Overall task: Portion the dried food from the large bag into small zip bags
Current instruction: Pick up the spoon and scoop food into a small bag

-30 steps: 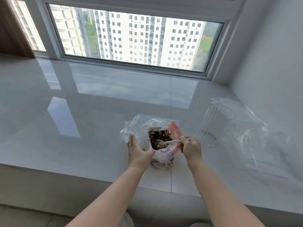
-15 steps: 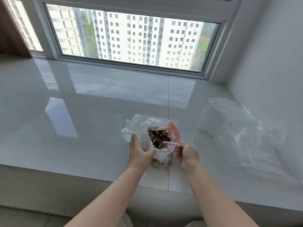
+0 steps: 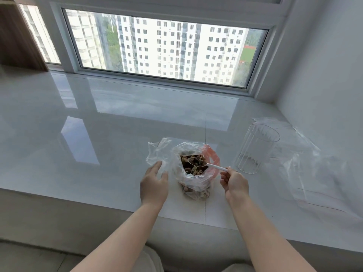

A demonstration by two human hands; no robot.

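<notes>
- Large bag [image 3: 193, 173]: 6 o'clock on the sill, mouth open, still well filled
- Right hand [image 3: 234, 183]: pinching spoon [image 3: 206, 165], loaded over the bag
- Left hand [image 3: 154, 182]: fingers apart, beside the bag
- Small zip bags [image 3: 306, 160]: 3 o'clock, apparently unfilled; portioning barely begun

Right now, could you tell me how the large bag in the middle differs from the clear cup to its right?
The large bag is soft, crumpled plastic; the clear cup is rigid and ribbed. The large bag holds plenty of dried food, while the clear cup looks nearly empty. The right hand holds a white spoon in the large bag's mouth; nothing touches the clear cup. Both are transparent, open at the top and stand on the glossy white ledge.
</notes>
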